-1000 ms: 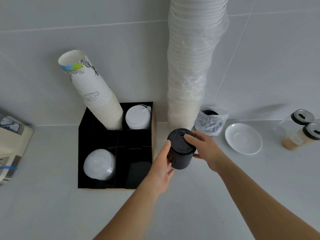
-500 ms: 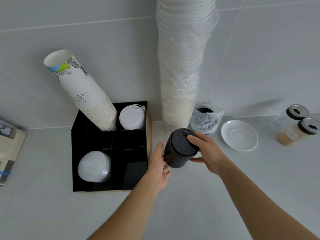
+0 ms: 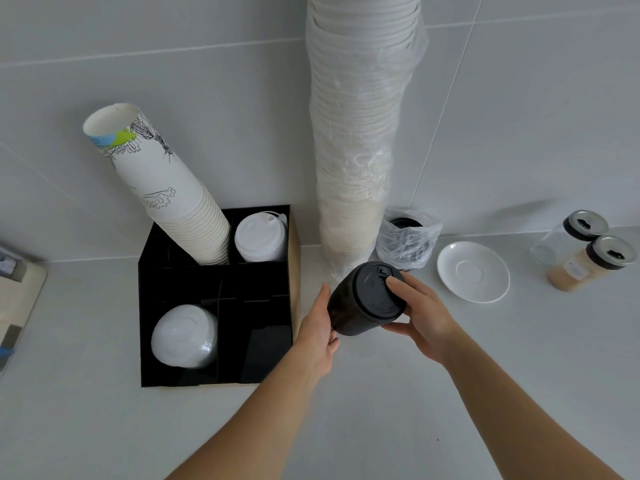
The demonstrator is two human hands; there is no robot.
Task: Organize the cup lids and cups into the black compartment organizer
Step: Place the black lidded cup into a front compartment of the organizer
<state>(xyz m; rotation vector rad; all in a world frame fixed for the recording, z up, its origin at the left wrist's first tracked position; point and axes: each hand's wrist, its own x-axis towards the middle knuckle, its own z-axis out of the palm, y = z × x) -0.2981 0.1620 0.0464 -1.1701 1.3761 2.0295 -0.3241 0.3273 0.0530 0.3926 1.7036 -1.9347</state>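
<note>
Both hands hold a stack of black cup lids (image 3: 363, 299), tilted, just right of the black compartment organizer (image 3: 214, 289). My left hand (image 3: 317, 327) cups its left side; my right hand (image 3: 420, 315) grips the top and right side. In the organizer, a leaning stack of printed paper cups (image 3: 166, 188) fills the back left compartment, white lids (image 3: 259, 239) the back right, clear dome lids (image 3: 185, 336) the front left. The front right compartment holds nothing I can see.
A tall plastic-wrapped stack of white cups (image 3: 356, 133) stands against the wall behind my hands. A plastic bag with more black lids (image 3: 407, 242), a white saucer (image 3: 472, 271) and two jars (image 3: 588, 251) sit to the right. An appliance (image 3: 17, 299) is at the left edge.
The stack of black lids has tilted further, its top leaning right. Both hands keep their hold, close beside the organizer's right wall.
</note>
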